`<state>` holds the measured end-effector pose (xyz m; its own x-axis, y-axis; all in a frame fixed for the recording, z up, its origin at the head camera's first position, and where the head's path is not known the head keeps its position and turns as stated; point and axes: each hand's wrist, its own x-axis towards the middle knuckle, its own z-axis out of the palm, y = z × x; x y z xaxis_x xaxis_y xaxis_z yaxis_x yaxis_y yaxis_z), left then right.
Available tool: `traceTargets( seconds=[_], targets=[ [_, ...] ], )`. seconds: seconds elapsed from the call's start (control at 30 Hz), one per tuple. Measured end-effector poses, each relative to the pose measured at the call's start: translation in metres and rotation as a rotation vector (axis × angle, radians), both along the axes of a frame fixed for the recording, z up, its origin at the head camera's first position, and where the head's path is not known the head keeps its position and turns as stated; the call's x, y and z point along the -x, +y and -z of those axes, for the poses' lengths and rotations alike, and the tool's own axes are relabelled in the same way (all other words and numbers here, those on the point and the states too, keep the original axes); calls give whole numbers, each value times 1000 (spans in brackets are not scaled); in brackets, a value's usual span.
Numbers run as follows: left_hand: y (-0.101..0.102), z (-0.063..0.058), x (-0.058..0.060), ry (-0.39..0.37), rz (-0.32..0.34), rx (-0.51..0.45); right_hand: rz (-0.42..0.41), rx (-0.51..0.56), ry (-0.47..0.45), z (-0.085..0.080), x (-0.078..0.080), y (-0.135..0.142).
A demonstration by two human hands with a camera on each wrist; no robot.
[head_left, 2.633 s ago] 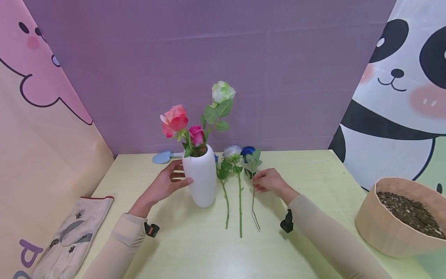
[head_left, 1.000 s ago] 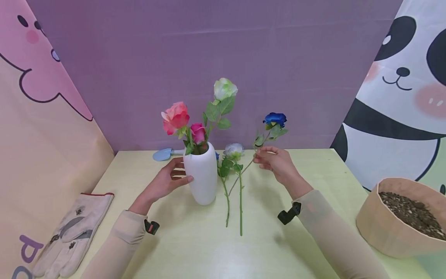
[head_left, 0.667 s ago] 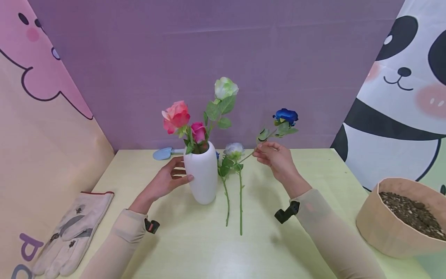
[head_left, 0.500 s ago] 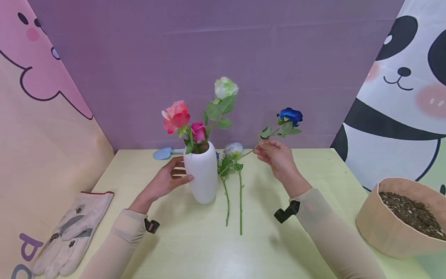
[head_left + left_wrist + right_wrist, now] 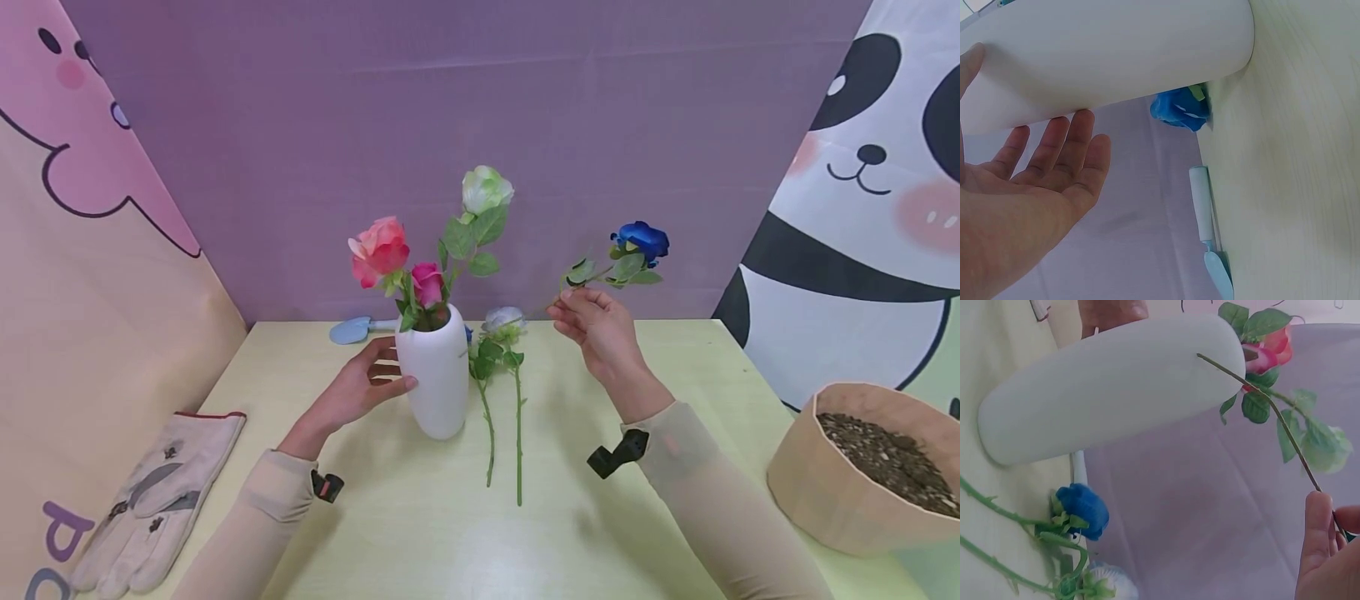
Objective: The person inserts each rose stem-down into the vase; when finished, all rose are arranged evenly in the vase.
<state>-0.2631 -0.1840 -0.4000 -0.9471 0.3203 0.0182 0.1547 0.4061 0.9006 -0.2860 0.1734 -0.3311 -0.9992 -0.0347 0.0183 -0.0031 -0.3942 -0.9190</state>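
Observation:
A tall white vase (image 5: 437, 379) stands on the table holding a coral rose (image 5: 378, 252), a magenta rose (image 5: 427, 285) and a white-green rose (image 5: 487, 190). My left hand (image 5: 356, 398) steadies the vase, thumb at its front and fingertips at its far side. Raised right of the vase, my right hand (image 5: 603, 342) pinches a blue rose (image 5: 642, 242) just below its leaves. That rose leans right, and its bare stem (image 5: 1291, 434) slants toward the vase, its end overlapping the vase wall below the mouth. A pale rose (image 5: 504, 321) and another blue rose (image 5: 1083, 510) lie beside the vase.
A light-blue trowel (image 5: 350, 331) lies behind the vase, by the back edge. Pale work gloves (image 5: 161, 500) rest at the left edge. A tan pot of soil (image 5: 825, 475) stands at the right. A purple backdrop (image 5: 637, 125) rises behind the table.
My right hand has lifted the blue rose off the table, tilting its bloom right and its stem end toward the vase. The left hand has stayed on the vase.

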Motion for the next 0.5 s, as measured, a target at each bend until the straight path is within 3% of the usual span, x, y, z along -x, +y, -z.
traceTargets(
  seconds=[0.5],
  targets=[
    [-1,1,1,-9,-2,2,7,150,15,-17,-8,-6]
  ],
)
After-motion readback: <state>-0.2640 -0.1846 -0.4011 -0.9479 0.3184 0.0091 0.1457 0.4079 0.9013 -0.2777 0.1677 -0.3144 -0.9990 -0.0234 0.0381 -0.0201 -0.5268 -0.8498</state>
